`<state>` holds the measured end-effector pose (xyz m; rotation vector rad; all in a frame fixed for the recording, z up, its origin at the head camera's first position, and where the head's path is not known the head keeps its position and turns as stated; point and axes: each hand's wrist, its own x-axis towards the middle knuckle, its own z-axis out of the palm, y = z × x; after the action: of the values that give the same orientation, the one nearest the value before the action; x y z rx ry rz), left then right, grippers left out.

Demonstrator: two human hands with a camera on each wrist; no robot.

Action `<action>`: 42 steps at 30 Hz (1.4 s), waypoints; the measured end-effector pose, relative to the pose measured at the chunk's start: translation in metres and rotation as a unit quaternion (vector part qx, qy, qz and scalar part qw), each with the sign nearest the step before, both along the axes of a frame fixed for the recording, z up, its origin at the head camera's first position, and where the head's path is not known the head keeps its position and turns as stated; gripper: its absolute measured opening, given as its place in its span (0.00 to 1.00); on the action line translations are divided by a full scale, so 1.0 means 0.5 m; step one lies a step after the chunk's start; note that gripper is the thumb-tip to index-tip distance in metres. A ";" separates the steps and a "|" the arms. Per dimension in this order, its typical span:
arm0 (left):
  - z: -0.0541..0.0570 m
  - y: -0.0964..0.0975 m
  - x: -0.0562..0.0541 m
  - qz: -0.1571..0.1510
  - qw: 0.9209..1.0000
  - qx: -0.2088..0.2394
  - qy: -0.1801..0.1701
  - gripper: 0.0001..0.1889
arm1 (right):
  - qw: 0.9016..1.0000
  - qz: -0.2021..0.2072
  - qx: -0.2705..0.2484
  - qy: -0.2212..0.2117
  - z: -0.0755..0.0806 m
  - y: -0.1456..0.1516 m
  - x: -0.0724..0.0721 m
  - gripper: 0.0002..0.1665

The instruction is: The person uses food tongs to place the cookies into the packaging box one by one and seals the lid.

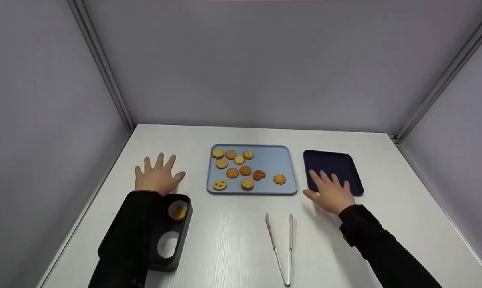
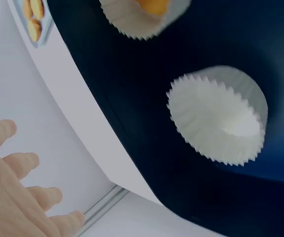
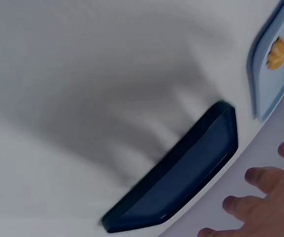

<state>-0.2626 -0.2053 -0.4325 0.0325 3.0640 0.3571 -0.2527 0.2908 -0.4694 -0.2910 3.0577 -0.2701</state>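
Note:
My left hand (image 1: 158, 178) has its fingers spread and holds nothing, just beyond the far end of a black tray (image 1: 184, 236). In that tray sit a paper cup with a cookie (image 1: 179, 211) inside and a white fluted paper cup (image 2: 216, 116) whose visible inside is bare. My right hand (image 1: 329, 193), fingers also spread and grasping nothing, overlaps the near edge of a dark navy tray (image 1: 339, 162). In the right wrist view its shadow falls across the tabletop. Between the hands lies a light blue tray (image 1: 271, 160) bearing several cookies (image 1: 245, 171) of different shapes.
Metal tongs (image 1: 290, 248) lie splayed on the white table (image 1: 225, 236), their tips pointing toward the blue tray. Grey panels (image 1: 257, 68) enclose the table at the back and both sides. The left sleeve (image 1: 129, 236) hides part of the black tray.

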 end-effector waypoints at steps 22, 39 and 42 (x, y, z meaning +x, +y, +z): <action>-0.034 -0.212 0.108 0.021 0.995 0.035 -0.089 0.43 | 0.986 0.084 0.061 0.134 -0.036 -0.110 0.112 0.43; -0.070 -0.244 0.117 0.002 0.996 0.068 -0.057 0.23 | 0.990 0.096 0.059 0.081 -0.083 -0.177 0.175 0.50; -0.071 -0.241 0.113 -0.005 0.996 0.068 -0.052 0.20 | 0.992 0.089 0.060 0.068 -0.083 -0.183 0.180 0.52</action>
<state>-0.2061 -0.3256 -0.4679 0.0337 2.9306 0.5488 -0.1624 0.1995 -0.5109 -0.5934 3.1360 -0.0596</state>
